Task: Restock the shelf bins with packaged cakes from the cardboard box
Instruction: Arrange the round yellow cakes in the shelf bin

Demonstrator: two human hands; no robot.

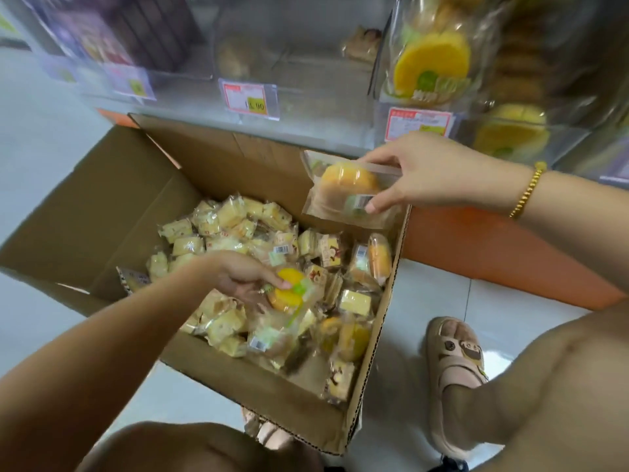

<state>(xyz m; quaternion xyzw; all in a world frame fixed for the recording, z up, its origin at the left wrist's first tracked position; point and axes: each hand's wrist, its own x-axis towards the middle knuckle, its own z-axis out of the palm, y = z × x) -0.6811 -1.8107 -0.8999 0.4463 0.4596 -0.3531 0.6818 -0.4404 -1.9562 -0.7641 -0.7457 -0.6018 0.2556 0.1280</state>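
An open cardboard box (102, 206) on the floor holds several wrapped cakes, pale square ones and round yellow ones. My left hand (243, 275) reaches into the box and grips a clear packet with a yellow round cake (289, 298). My right hand (432, 172) pinches another clear packet with an orange-yellow cake (343, 189) above the box's far right corner, just below the shelf. A clear shelf bin (439, 59) at upper right holds the same yellow cakes. The clear bin (289, 52) in the middle is nearly bare.
Price tags (247, 99) hang on the bin fronts. Purple packets fill the bin (112, 35) at upper left. An orange shelf base (493, 247) runs behind the box. My sandalled foot (454, 376) stands on the white tiles right of the box.
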